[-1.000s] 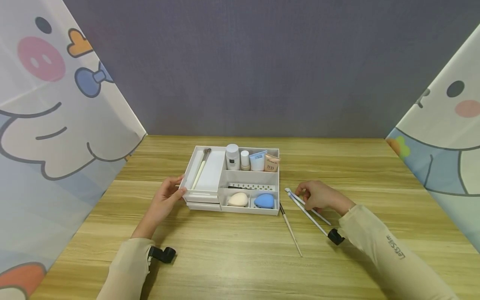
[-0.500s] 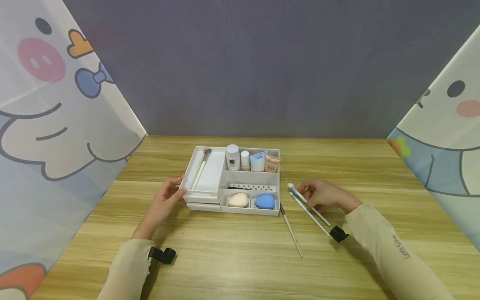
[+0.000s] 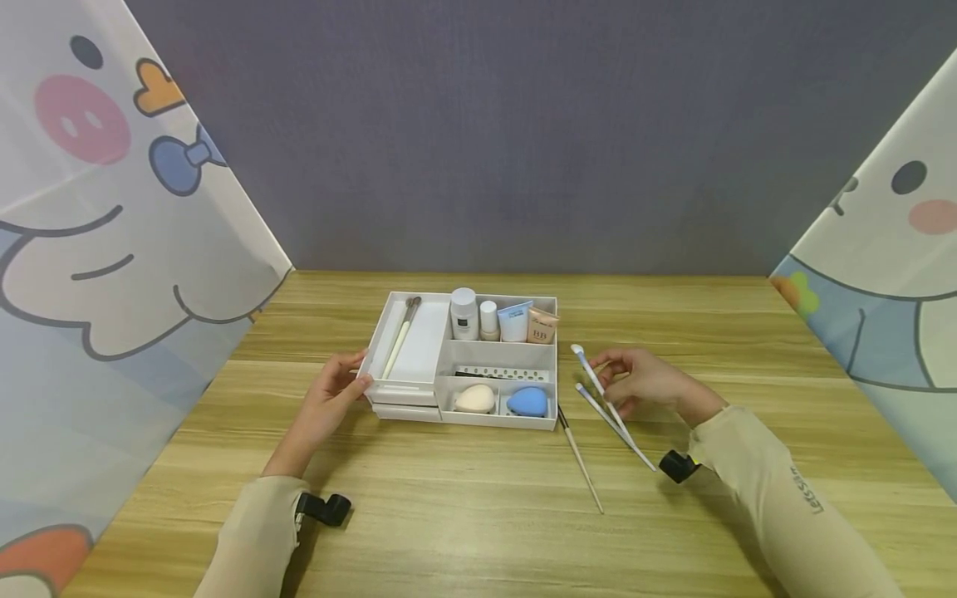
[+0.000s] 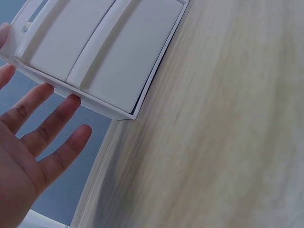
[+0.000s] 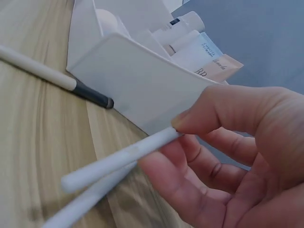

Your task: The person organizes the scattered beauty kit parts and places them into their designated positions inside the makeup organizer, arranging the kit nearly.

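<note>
In the head view my left hand (image 3: 331, 402) holds the left front corner of a white makeup organizer (image 3: 404, 387), thumb over the edge. The left wrist view shows its fingertips against the side wall, the little finger apart. My right hand (image 3: 641, 382) pinches a white makeup brush (image 3: 594, 380) between thumb and fingers, its pale head toward the back. A second white brush (image 3: 596, 405) lies on the table, crossed by the held one. In the right wrist view the held brush handle (image 5: 118, 159) passes over that other handle (image 5: 90, 197).
The organizer bears a light-handled brush (image 3: 398, 347), a white bottle (image 3: 464, 316), a small bottle (image 3: 489, 319), a blue tube (image 3: 514, 321), a BB tube (image 3: 542, 325), a cream sponge (image 3: 475, 399) and a blue sponge (image 3: 527, 402). A thin dark-tipped brush (image 3: 581, 465) lies in front.
My right hand has moved slightly back, and the brush it pinches has swung from beside the other brush to across it. My left hand and the organizer stay in place.
</note>
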`<state>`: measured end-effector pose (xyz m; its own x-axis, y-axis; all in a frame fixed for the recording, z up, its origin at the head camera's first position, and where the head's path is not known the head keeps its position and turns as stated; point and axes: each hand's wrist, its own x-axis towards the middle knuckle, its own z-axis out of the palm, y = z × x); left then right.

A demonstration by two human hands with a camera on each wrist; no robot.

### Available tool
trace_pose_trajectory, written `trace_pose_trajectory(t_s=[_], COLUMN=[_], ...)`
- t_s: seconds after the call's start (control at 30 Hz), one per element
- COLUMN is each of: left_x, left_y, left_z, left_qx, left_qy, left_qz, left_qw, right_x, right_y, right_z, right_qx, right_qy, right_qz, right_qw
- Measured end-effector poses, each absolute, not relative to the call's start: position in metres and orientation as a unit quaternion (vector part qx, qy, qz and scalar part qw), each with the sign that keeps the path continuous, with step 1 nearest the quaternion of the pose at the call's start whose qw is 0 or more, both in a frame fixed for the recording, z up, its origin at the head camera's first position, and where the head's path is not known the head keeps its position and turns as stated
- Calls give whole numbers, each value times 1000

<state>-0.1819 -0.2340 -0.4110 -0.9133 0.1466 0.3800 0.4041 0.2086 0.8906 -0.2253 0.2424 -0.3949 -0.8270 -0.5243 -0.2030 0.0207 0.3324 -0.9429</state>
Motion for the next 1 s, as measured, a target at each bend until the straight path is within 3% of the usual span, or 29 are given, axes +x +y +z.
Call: trace_pose_trajectory(t_s=[1.0], left_x=[-181], left_y=[-233], left_z=[-409], left_qx=[-178], left_qy=[-771], left_qz=[-602], left_qw=[108], right_x=[-211], right_y=[205], right_z=[-374], right_qx=[-98], right_qy=[623], right_qz=[-755], right_qw=[179])
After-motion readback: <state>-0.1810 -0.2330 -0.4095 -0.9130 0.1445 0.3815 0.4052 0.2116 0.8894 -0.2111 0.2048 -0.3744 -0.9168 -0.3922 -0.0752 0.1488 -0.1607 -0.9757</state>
